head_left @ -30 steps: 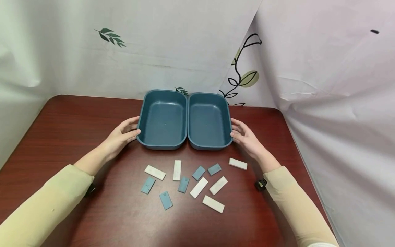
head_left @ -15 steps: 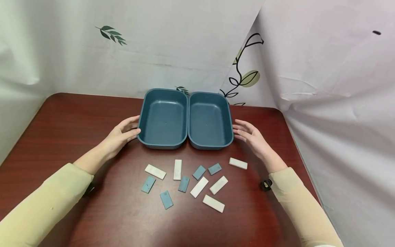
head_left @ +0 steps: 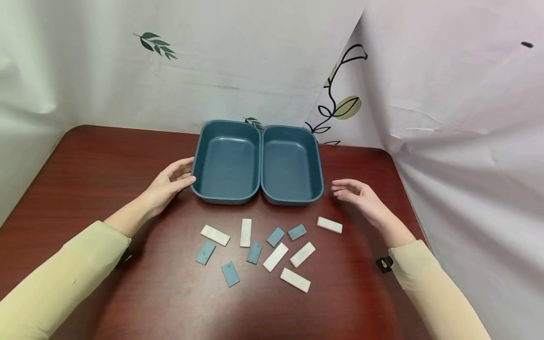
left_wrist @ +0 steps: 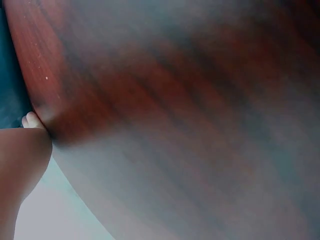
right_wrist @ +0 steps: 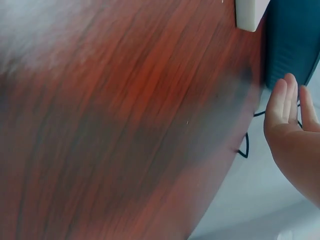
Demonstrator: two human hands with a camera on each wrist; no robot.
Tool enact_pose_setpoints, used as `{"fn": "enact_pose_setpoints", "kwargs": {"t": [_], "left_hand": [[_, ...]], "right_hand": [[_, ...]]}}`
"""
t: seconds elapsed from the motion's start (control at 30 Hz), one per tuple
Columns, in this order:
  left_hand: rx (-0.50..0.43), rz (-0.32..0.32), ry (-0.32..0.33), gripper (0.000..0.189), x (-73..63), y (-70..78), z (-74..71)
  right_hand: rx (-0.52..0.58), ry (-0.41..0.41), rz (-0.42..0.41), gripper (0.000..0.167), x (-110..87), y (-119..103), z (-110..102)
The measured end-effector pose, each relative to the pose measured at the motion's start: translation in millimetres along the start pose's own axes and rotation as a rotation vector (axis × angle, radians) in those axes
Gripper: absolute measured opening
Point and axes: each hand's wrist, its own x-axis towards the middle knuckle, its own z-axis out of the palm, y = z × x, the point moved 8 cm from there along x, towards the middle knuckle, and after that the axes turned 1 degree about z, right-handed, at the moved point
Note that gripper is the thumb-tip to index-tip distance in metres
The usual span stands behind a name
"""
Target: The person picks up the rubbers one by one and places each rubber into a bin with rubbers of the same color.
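Two dark blue rectangular bins stand side by side, the left bin (head_left: 229, 163) against the right bin (head_left: 291, 165). My left hand (head_left: 170, 183) touches the outer left wall of the left bin, its thumb at the rim and fingers along the side. To the right of the right bin, my right hand (head_left: 361, 197) is held apart from it, fingers loosely extended and holding nothing. Nearest to that hand lies a white block (head_left: 329, 225), whose end (right_wrist: 247, 15) also shows in the right wrist view.
In front of the bins lie several white blocks, such as one white block (head_left: 295, 279), and several flat blue-grey blocks, such as one blue-grey block (head_left: 230, 274). The dark red wooden table (head_left: 127, 156) ends at a white patterned curtain (head_left: 238, 56) behind.
My right hand has let go of the right bin's side and moved away, right and toward me. The left hand keeps its place at the left bin.
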Motion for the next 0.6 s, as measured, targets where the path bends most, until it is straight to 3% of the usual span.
{"fn": "enact_pose_setpoints", "kwargs": {"t": [0.3, 0.6], "left_hand": [[-0.064, 0.031, -0.024, 0.059, 1.3, -2.4, 0.6], [-0.075, 0.036, -0.025, 0.059, 1.7, -4.0, 0.8]], "right_hand": [[-0.097, -0.042, 0.061, 0.044, -8.4, 11.4, -3.7], [-0.127, -0.124, 0.065, 0.043, -15.1, 19.6, 7.0]]}}
